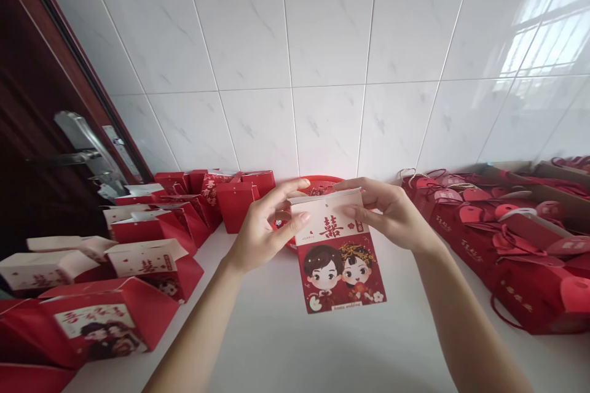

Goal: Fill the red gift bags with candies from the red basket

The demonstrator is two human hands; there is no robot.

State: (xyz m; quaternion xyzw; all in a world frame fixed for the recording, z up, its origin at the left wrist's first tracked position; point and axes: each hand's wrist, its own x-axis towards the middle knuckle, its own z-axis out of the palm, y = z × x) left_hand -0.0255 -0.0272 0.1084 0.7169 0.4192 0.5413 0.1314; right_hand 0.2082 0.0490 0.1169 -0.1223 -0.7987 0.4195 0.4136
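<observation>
A red and cream paper gift box (340, 258), printed with two cartoon figures and a red character, is held up over the white table in front of me. My left hand (270, 224) grips its upper left edge, thumb on the front face. At the upper right edge, my right hand (385, 212) pinches it with the thumb in front and the fingers behind. The box's top rim faces up, and its inside cannot be seen. Partly hidden behind the box and hands is a red plastic basket (328, 180) with small items in it.
Red and cream gift boxes (142, 261), several with raised tops, stand along the left. Red handled boxes (479, 245) line the right. Behind the white table (276, 344) rises a tiled wall (327, 129). A dark door with a metal handle (87, 147) is at far left.
</observation>
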